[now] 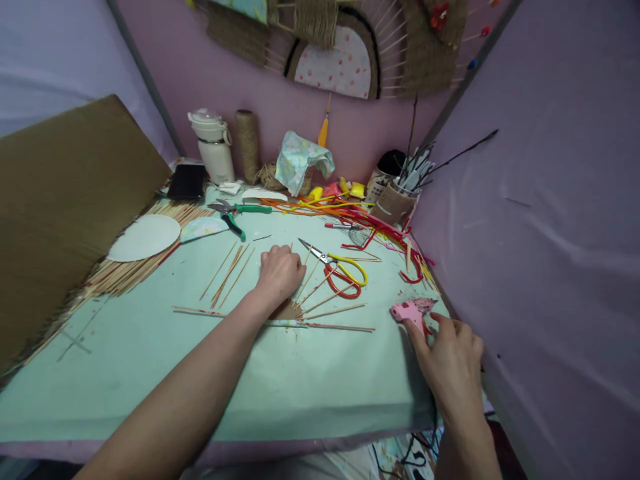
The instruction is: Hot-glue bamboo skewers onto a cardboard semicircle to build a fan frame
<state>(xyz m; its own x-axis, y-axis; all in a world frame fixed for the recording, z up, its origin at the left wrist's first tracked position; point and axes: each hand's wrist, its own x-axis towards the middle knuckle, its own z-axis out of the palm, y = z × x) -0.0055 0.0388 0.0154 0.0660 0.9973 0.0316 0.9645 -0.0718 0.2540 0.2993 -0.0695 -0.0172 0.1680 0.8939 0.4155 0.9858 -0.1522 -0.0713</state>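
Observation:
My left hand (281,272) is closed, fingers curled down over a small brown cardboard half-round (290,311). A thin wooden stick (292,246) pokes out past its knuckles; the fingertips are hidden. More sticks (327,307) fan out to the right from the cardboard, above a long straight stick (345,327). At the table's right side my right hand (453,353) has thumb and forefinger around the handle of a pink glue gun (411,311), its nozzle pointing away to the right. Scissors (327,259) with red and yellow handles lie partly open beyond the fan.
Loose sticks (233,275) lie left of the fan. Green-handled pliers (250,209), coloured pipe cleaners (320,205), a white bottle (214,150) and a twine spool (247,147) sit behind. A cardboard sheet (75,213) leans at left over bundled sticks (120,275). Purple cloth walls enclose the table.

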